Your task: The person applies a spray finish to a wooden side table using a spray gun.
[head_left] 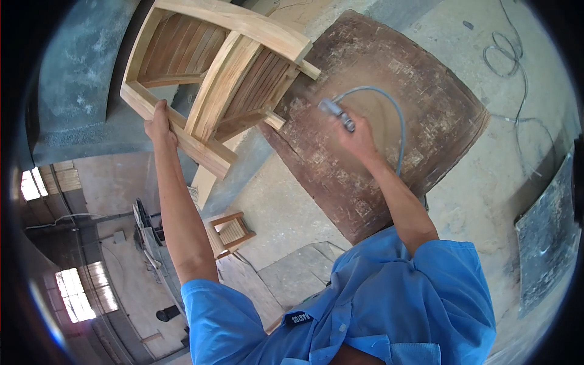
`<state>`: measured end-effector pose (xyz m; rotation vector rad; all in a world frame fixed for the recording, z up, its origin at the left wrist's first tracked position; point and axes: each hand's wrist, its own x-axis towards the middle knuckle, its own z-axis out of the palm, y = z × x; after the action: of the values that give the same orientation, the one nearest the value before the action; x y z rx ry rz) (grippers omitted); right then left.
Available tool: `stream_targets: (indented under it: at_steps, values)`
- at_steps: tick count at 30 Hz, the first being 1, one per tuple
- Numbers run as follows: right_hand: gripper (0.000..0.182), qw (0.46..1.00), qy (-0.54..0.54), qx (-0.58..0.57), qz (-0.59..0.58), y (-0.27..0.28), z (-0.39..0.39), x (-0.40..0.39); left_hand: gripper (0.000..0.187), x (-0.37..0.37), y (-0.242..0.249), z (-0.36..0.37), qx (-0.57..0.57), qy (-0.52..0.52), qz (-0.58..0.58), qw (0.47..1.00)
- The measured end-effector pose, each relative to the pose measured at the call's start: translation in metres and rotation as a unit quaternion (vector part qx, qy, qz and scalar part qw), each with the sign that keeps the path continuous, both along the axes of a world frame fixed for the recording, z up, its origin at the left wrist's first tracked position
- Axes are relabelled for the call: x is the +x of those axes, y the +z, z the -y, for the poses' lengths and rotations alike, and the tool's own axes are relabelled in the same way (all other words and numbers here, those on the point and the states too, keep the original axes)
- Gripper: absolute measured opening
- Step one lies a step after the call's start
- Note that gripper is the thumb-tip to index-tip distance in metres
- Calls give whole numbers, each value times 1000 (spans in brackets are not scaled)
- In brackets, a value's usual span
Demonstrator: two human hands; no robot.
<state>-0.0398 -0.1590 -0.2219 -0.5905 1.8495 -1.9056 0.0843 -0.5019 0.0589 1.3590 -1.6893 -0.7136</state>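
A slatted wooden frame [214, 91] is held up at the upper left, tilted, with one end over the edge of a worn brown board [413, 121]. My left hand [159, 126] grips the frame's lower rail, with the thumb on top. In my right hand [358, 137] is a metal air tool [334, 111] with a grey hose that curves over the board. The tool is apart from the frame, above the dusty board surface. Its nozzle is slightly blurred.
A small wooden chair [231, 233] stands on the floor at lower centre-left. Hose coils [505, 55] lie on the floor at upper right. A dark panel [547, 234] is at the right edge. A large grey metal structure [79, 73] stands at upper left.
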Motion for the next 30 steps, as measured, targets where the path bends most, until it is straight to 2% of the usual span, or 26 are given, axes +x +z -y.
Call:
stream_targets:
  at_steps: [1,5,7,11,17,20,22,23,25,30]
  values:
    - [47,999,-41,13,-4,-4,-1,-5,79,0,-1,-1,-2,-1,4,1000]
    - [48,997,-36,1,-61,8,-5,-8,81,-3,-4,-10,-25,2,-20,999]
    - [47,995,93,28,-39,27,-8,4,80,-3,-5,-11,-27,17,-17,999]
    - [46,990,103,-19,-94,25,10,31,80,-1,-6,-11,-39,34,0,999]
    - [47,980,171,86,-62,1,10,39,79,-3,-7,-22,-51,44,1,998]
    - [47,983,142,95,-64,1,6,32,78,0,-11,-16,-55,38,-8,998]
    - [47,990,70,61,-102,14,2,21,77,-2,-12,-20,-57,31,-17,998]
    - [47,990,69,65,-106,21,-2,13,77,-2,-12,-23,-54,34,-14,998]
    - [50,994,12,76,-75,36,-9,-3,78,-3,-13,-23,-50,39,-15,998]
    - [54,985,-40,123,-115,9,-28,-35,75,-6,-11,-29,-67,49,19,996]
